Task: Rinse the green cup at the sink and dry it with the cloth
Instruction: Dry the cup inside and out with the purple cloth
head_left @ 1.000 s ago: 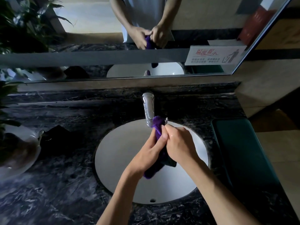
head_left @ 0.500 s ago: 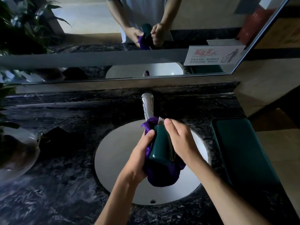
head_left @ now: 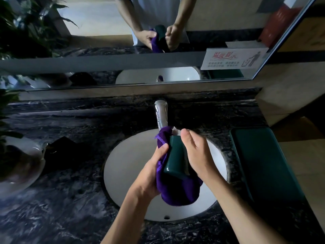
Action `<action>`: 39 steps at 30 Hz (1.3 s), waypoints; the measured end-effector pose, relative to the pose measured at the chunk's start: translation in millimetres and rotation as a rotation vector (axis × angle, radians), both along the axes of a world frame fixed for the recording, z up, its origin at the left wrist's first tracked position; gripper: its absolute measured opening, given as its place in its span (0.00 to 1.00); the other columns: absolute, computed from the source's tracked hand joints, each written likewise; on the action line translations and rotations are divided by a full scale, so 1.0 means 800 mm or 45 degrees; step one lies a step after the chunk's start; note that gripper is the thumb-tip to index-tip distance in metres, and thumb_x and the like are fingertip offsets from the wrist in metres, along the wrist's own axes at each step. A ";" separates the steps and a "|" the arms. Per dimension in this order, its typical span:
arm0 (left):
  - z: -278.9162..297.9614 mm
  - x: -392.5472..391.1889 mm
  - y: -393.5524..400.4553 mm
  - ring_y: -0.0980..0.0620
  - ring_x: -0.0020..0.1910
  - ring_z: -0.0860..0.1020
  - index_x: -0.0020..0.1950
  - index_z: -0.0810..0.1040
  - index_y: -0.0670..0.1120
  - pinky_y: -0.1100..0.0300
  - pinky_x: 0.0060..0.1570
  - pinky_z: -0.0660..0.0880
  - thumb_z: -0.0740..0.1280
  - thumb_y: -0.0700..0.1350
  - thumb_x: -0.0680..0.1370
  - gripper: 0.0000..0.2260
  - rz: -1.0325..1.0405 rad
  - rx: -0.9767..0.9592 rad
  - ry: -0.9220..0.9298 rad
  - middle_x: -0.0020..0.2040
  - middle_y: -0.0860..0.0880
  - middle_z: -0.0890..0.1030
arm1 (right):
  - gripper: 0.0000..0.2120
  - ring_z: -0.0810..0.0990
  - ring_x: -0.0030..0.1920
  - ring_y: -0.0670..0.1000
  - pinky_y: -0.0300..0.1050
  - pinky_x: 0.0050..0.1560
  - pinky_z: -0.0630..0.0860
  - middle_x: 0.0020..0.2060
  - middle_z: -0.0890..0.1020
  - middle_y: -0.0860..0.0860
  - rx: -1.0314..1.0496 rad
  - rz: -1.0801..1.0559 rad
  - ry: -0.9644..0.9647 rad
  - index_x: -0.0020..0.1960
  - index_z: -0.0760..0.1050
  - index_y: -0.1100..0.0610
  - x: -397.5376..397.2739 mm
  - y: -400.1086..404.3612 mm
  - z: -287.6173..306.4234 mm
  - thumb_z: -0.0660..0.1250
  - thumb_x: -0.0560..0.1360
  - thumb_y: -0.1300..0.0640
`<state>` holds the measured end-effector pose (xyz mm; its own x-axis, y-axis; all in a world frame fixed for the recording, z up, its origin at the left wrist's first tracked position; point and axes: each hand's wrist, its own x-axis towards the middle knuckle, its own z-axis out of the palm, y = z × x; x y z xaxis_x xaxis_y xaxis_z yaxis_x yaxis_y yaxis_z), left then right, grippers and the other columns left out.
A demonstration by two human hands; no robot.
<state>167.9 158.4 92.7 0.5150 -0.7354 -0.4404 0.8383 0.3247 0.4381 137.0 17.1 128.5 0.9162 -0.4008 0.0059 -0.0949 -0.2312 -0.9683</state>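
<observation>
The green cup (head_left: 175, 156) is held over the white sink (head_left: 126, 166), its far mouth hidden by the purple cloth (head_left: 177, 189). The left hand (head_left: 151, 175) pinches the cloth; the right hand (head_left: 197, 155) wraps the cup, fingers hidden. The faucet (head_left: 161, 113) stands just beyond.

Left hand (head_left: 154, 171) clenched tight, thumb up; right hand (head_left: 198, 155) cupped beside it, forearms converging

The green cup (head_left: 175, 155) looks smooth and shiny. The purple cloth (head_left: 177, 192) looks soft and fuzzy. The tap (head_left: 161, 114) is shiny metal. The sink (head_left: 126, 166) is smooth white, and the counter (head_left: 70, 199) is dark, shiny stone.
</observation>
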 end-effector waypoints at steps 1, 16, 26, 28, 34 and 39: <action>0.000 0.002 0.001 0.43 0.54 0.87 0.68 0.83 0.48 0.50 0.51 0.84 0.82 0.52 0.71 0.27 0.032 0.047 -0.050 0.60 0.39 0.87 | 0.21 0.66 0.30 0.41 0.39 0.34 0.65 0.26 0.69 0.40 -0.127 0.011 0.012 0.33 0.66 0.50 0.002 -0.002 -0.001 0.60 0.84 0.57; -0.001 -0.014 -0.001 0.44 0.46 0.88 0.56 0.89 0.43 0.51 0.46 0.85 0.74 0.58 0.74 0.21 0.117 0.199 0.087 0.52 0.40 0.89 | 0.25 0.61 0.28 0.43 0.40 0.30 0.60 0.24 0.62 0.43 -0.301 0.011 -0.025 0.31 0.58 0.48 0.012 0.002 0.001 0.62 0.83 0.62; 0.010 -0.016 -0.009 0.51 0.54 0.84 0.65 0.81 0.54 0.58 0.54 0.81 0.64 0.54 0.83 0.13 0.194 0.443 -0.691 0.57 0.51 0.87 | 0.21 0.69 0.31 0.59 0.51 0.34 0.65 0.24 0.71 0.52 -0.384 -0.085 0.162 0.31 0.64 0.60 0.025 0.010 0.005 0.60 0.82 0.54; 0.016 -0.017 -0.007 0.44 0.54 0.87 0.64 0.86 0.46 0.51 0.51 0.84 0.66 0.57 0.81 0.20 0.152 0.211 -0.146 0.58 0.40 0.88 | 0.20 0.68 0.29 0.51 0.47 0.33 0.67 0.26 0.71 0.51 0.056 -0.078 0.098 0.34 0.70 0.61 0.022 0.008 0.008 0.59 0.81 0.53; 0.018 -0.016 -0.003 0.48 0.52 0.87 0.68 0.82 0.48 0.54 0.51 0.84 0.70 0.56 0.79 0.20 0.167 0.413 -0.340 0.58 0.45 0.88 | 0.24 0.70 0.27 0.43 0.42 0.32 0.68 0.23 0.73 0.43 -0.241 -0.021 0.049 0.29 0.68 0.49 0.016 0.005 -0.001 0.59 0.84 0.58; 0.008 -0.027 -0.016 0.55 0.41 0.78 0.59 0.76 0.50 0.62 0.43 0.78 0.59 0.56 0.82 0.13 0.163 0.653 -1.013 0.41 0.60 0.80 | 0.24 0.69 0.31 0.59 0.48 0.35 0.61 0.25 0.67 0.49 -0.779 0.004 0.236 0.30 0.57 0.52 0.021 0.022 0.001 0.60 0.83 0.55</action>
<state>146.0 145.5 98.7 0.8655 -0.4676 -0.1797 0.2051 0.0035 0.9787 153.9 34.6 129.6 0.9250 -0.3726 0.0743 -0.2468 -0.7378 -0.6283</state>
